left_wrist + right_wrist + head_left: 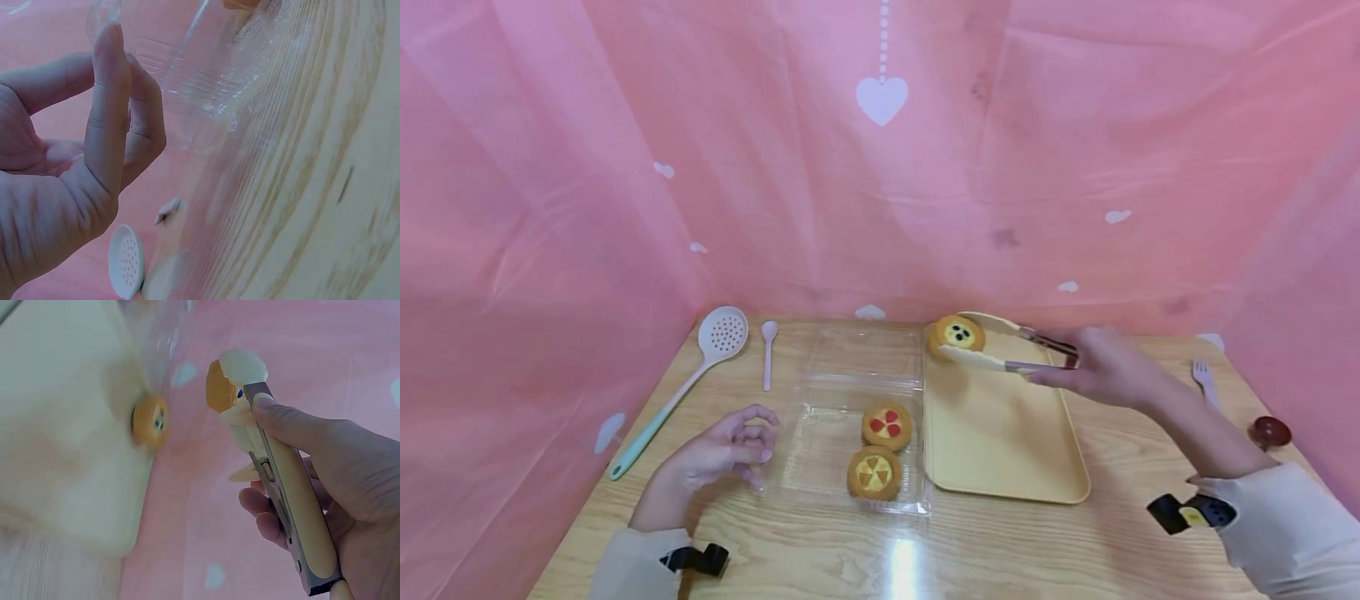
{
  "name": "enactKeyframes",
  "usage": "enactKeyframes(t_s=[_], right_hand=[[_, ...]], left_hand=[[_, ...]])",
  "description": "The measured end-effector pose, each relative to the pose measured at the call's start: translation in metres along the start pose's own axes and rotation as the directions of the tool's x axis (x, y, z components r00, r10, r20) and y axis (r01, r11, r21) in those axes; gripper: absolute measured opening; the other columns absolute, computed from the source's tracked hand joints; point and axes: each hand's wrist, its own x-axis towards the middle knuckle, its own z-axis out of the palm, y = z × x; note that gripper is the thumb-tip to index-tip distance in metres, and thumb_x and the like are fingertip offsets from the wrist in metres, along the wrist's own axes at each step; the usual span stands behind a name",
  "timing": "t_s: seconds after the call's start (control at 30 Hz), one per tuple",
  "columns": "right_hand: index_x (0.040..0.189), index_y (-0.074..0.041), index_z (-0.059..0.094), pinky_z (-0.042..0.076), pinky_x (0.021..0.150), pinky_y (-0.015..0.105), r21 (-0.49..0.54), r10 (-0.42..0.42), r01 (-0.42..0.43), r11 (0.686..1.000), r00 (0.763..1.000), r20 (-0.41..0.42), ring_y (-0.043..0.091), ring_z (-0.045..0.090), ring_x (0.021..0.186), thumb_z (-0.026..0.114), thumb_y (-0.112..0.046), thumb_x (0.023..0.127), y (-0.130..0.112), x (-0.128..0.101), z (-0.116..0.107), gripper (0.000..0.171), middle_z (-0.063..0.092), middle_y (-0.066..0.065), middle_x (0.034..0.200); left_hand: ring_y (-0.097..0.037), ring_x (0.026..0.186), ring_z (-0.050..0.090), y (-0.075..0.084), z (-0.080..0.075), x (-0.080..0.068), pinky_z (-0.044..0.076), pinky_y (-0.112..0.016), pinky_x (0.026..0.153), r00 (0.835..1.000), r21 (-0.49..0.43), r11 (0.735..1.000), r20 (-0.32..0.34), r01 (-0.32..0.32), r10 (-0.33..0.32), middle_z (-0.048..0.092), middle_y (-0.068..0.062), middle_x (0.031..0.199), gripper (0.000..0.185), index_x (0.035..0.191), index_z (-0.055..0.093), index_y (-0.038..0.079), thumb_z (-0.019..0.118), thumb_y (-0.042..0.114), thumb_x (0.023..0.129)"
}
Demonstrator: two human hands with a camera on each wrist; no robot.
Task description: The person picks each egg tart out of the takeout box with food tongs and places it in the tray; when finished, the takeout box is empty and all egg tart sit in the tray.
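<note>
My right hand [1093, 367] grips a pair of tongs [977, 360] with pale tips and dark metal arms. Between the tips is a round tart [959, 333] with dark blue dots, over the far left corner of the yellow tray [1007, 467]. The right wrist view shows this tart [220, 387] in the tongs and another blue-dotted tart [150, 422] at the tray's edge. With fingers loosely bent, my left hand [722, 450] is beside the clear plastic container [820, 454]; contact is unclear. Inside lie a red-topped tart [887, 426] and a yellow-topped tart [874, 473].
The container's clear lid [865, 354] lies folded back. Left of it are a slotted spoon [722, 333] and a small spoon [768, 354]. A fork [1204, 379] and a dark red ladle-like bowl [1272, 431] lie at the right. Pink cloth [880, 208] walls the table.
</note>
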Motion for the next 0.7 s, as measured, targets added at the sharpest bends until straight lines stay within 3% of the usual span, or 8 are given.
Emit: enactKeyframes(t_s=[0.23,0.27,0.4,0.6,0.7], right_hand=[[0.125,0.001,0.065,0.032,0.041,0.022,-0.076,0.142,-0.140,0.987,0.990,0.019,0.001,0.031,0.045,0.082,-0.019,0.083,0.028,-0.015,-0.012,0.049,0.056,-0.002,0.068],[0.125,0.002,0.065,0.033,0.042,0.023,-0.090,0.157,-0.155,0.984,0.987,0.022,0.002,0.033,0.045,0.082,-0.020,0.083,0.031,-0.017,-0.013,0.050,0.061,-0.001,0.073],[0.121,0.001,0.067,0.035,0.045,0.024,-0.145,0.139,-0.138,0.980,0.990,-0.004,0.002,0.036,0.047,0.084,-0.021,0.081,0.049,-0.022,-0.011,0.048,0.064,-0.001,0.076],[0.109,-0.004,0.072,0.047,0.054,0.032,-0.195,0.065,-0.073,0.978,0.997,-0.047,0.010,0.055,0.064,0.088,-0.017,0.074,0.077,-0.030,0.004,0.040,0.072,0.005,0.093],[0.107,-0.003,0.072,0.042,0.049,0.028,-0.181,0.132,-0.130,0.975,0.991,0.004,0.008,0.050,0.056,0.085,-0.020,0.078,0.086,-0.033,0.012,0.036,0.064,-0.003,0.073]], left_hand=[[-0.011,0.075,0.056,0.001,0.001,-0.001,0.062,-0.037,0.065,1.000,-0.001,1.000,-0.008,0.011,-0.011,0.056,0.000,0.090,0.033,0.123,0.045,0.002,0.052,-0.013,0.095],[-0.011,0.075,0.056,0.001,0.001,-0.001,0.062,-0.037,0.065,1.000,-0.002,1.000,-0.008,0.011,-0.011,0.056,-0.001,0.090,0.033,0.123,0.045,0.002,0.051,-0.013,0.095],[-0.011,0.075,0.057,0.001,0.001,0.000,0.062,-0.037,0.065,1.000,-0.010,1.000,-0.001,0.006,-0.006,0.056,-0.001,0.090,0.033,0.123,0.045,0.002,0.048,-0.015,0.095],[-0.012,0.075,0.057,0.000,0.000,0.001,0.062,-0.036,0.065,1.000,-0.021,1.000,0.002,0.008,-0.008,0.056,-0.001,0.091,0.033,0.124,0.043,0.001,0.050,-0.014,0.095],[-0.012,0.075,0.057,0.000,0.001,0.001,0.062,-0.036,0.065,1.000,-0.024,1.000,0.002,0.011,-0.011,0.056,0.000,0.091,0.033,0.124,0.043,0.001,0.050,-0.013,0.095]])
